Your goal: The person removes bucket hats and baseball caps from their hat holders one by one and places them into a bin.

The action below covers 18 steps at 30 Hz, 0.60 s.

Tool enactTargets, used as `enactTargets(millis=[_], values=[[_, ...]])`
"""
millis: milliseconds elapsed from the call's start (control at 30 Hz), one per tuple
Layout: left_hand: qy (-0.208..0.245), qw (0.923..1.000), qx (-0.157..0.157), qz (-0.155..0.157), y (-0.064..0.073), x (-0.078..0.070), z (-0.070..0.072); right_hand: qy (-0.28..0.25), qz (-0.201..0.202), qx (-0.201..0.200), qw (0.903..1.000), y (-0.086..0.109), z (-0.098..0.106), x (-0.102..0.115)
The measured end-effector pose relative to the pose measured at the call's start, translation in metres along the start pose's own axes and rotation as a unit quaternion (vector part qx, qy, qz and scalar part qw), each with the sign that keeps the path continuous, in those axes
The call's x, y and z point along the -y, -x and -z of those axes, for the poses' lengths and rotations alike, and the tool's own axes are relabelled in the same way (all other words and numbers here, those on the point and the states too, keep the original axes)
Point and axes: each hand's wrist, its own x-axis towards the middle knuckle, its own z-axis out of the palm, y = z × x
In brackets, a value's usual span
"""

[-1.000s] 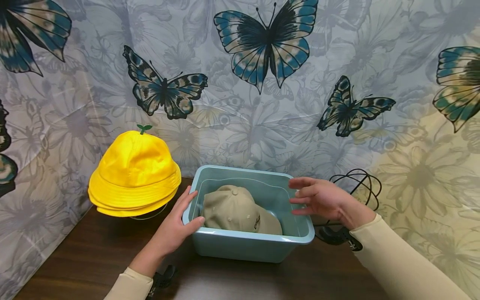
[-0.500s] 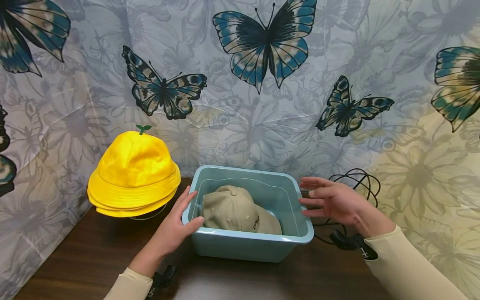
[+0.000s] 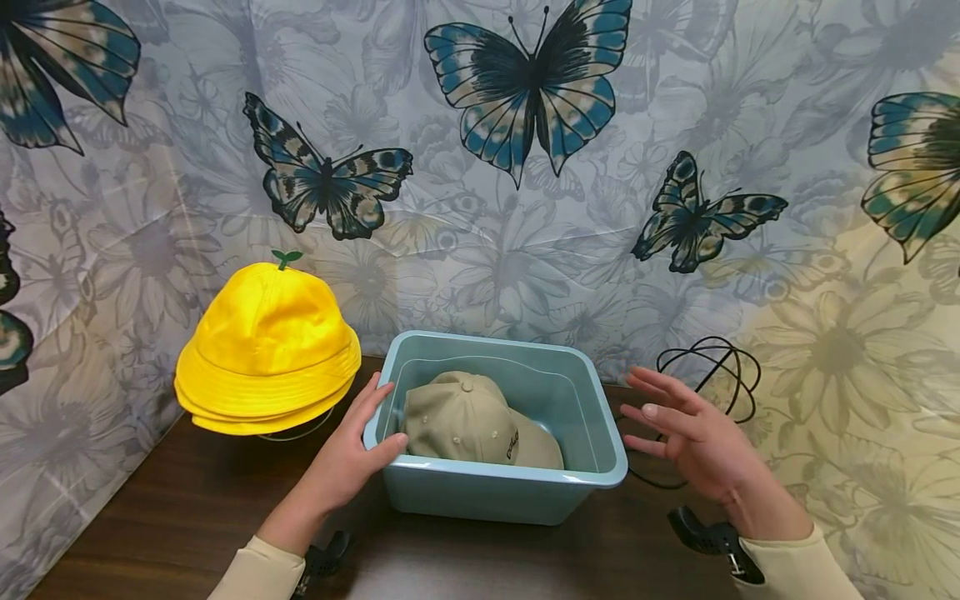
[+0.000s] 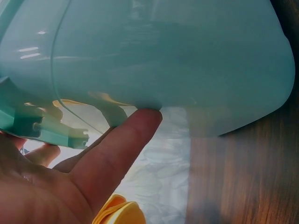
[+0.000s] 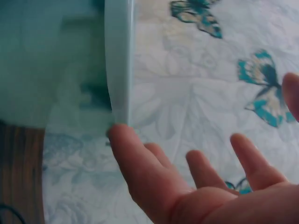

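Off to the right and closer to the person, the right hand (image 3: 701,442) has drawn away from the blue-green bin (image 3: 483,497); one second ago its fingers reached over the bin's right end. Now it hangs just outside that end, fingers spread apart and fairly straight, tips toward the rim. One fingertip appears close to the rim in the right wrist view; whether it touches cannot be told.

Unmoved, the left hand (image 3: 351,454) rests on the bin's left end, its fingers against the rim and its thumb held apart from them near the front corner. From the left wrist, that thumb looks nearly straight against the plastic.

Inside the bin lies a khaki cap (image 3: 465,421), crown up and toward the left, brim pointing right, with dark lettering beside the brim. The bin stands upright on a dark wood-grain surface (image 3: 480,567).

Left of the bin is a stack of yellow hats (image 3: 270,333), topped by a small green sprout (image 3: 287,259), with a thin curved wire (image 3: 296,436) showing beneath the brims. Behind the right hand, a black cable (image 3: 712,338) loops against a floral cloth (image 3: 525,275) printed with butterflies. Both arms wear cream sleeves (image 3: 262,571).
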Motion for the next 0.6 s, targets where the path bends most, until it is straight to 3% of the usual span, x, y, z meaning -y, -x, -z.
enactTargets(millis=[167, 267, 433, 600], values=[[-0.002, 1.0000, 0.001, 0.003, 0.001, 0.000, 0.000, -0.030, 0.087, -0.047, 0.9946, 0.016, -0.012, -0.018], [-0.003, 1.0000, 0.001, 0.003, 0.000, 0.000, 0.000, -0.015, 0.112, -0.089, 0.9896, 0.020, -0.020, -0.027], [-0.001, 1.0000, 0.001, 0.000, 0.000, 0.000, -0.001, 0.040, 0.108, -0.145, 0.9828, 0.020, -0.032, -0.038], [0.000, 1.0000, 0.000, 0.000, 0.001, -0.001, -0.001, 0.129, 0.062, -0.197, 0.9700, 0.017, -0.042, -0.045]])
